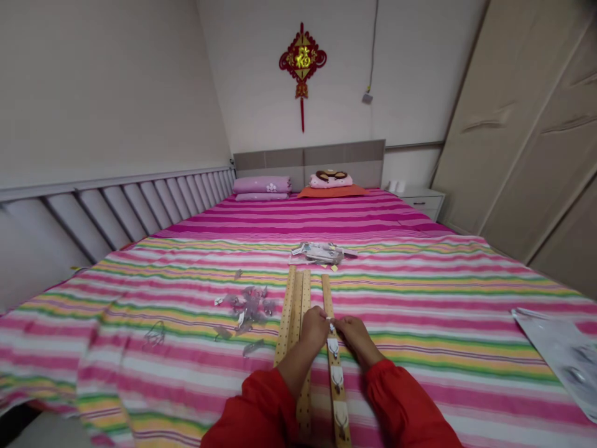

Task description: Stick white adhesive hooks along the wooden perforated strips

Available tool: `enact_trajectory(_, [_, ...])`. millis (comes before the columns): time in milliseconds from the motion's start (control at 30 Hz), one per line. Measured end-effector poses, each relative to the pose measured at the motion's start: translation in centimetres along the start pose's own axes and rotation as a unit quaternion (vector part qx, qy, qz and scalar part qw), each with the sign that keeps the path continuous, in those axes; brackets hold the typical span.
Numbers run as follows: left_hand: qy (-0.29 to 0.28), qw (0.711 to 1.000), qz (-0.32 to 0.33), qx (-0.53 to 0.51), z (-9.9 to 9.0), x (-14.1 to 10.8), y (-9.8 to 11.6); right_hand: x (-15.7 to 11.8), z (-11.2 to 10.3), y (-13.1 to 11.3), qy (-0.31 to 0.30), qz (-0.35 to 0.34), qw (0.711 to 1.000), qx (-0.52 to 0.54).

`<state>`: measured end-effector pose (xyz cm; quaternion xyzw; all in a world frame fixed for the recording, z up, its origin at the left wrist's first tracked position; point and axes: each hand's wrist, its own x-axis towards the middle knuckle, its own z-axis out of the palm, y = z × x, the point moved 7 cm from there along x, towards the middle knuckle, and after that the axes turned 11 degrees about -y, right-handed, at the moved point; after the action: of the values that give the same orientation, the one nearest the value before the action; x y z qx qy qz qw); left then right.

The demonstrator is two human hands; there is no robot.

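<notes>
bringing their fingertips together from both sides, the two bare hands meet at the top hook (331, 324) on a narrow wooden strip (326, 292) in the head view. the left hand (314, 326) has its grip closed on the left side of that hook, and the right hand (356, 336) pinches at its right side. nearer the person, three more white hooks (337, 378) sit in a row along the same strip, which lies lengthwise on the striped bed cover (443, 323). just left of it lie other perforated wooden strips (285, 311), partly hidden by the left forearm. further left is a scatter of small clear wrappers (250, 305). beyond the strips rests a plastic packet (321, 252), and well to the right lies a large clear bag (562, 358). pink and purple folded bedding (262, 185) sits by the headboard (342, 158)
</notes>
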<state>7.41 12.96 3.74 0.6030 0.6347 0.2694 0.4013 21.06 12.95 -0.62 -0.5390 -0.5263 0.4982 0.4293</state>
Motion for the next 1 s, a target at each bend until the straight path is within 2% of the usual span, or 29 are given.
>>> enact_trajectory(200, [0.0,1.0,-0.007,-0.009,0.0,-0.2,-0.1,0.3,-0.2,0.4,0.01,0.026,1.0,-0.014])
enact_trajectory(333, [-0.011,1.0,0.002,-0.022,0.1,-0.6,0.2,-0.5,-0.1,-0.5,0.001,0.024,1.0,-0.006])
enact_trajectory(433, [-0.03,0.999,0.021,-0.038,-0.8,-1.7,0.4,-1.4,0.1,-1.4,-0.016,0.023,1.0,0.007])
enact_trajectory(500, [-0.028,0.996,0.053,-0.059,-2.7,-2.7,0.3,-2.0,0.2,-1.7,-0.024,0.031,0.999,0.023])
enact_trajectory(567, [0.005,0.991,0.103,-0.083,-6.1,-3.9,-0.4,-2.3,0.3,-1.6,-0.026,0.044,0.998,0.044])
enact_trajectory(633, [0.08,0.987,0.128,-0.059,-10.7,-5.2,-2.1,-2.4,0.3,-1.4,-0.024,0.055,0.996,0.065])
enact_trajectory(700, [0.156,0.981,0.118,-0.012,-15.2,-6.4,-4.7,-2.3,0.4,-1.2,-0.026,0.061,0.995,0.075])
enact_trajectory(767, [0.179,0.978,0.092,0.055,-18.4,-7.3,-7.0,-2.2,0.4,-1.0,-0.027,0.062,0.995,0.077])
enact_trajectory(867, [0.169,0.966,0.04,0.19,-20.6,-8.0,-9.3,-2.2,0.3,-1.1,-0.021,0.054,0.995,0.075])
enact_trajectory(1000, [0.145,0.936,0.004,0.32,-20.4,-8.5,-9.5,-2.4,0.2,-1.3,-0.016,0.045,0.997,0.069])
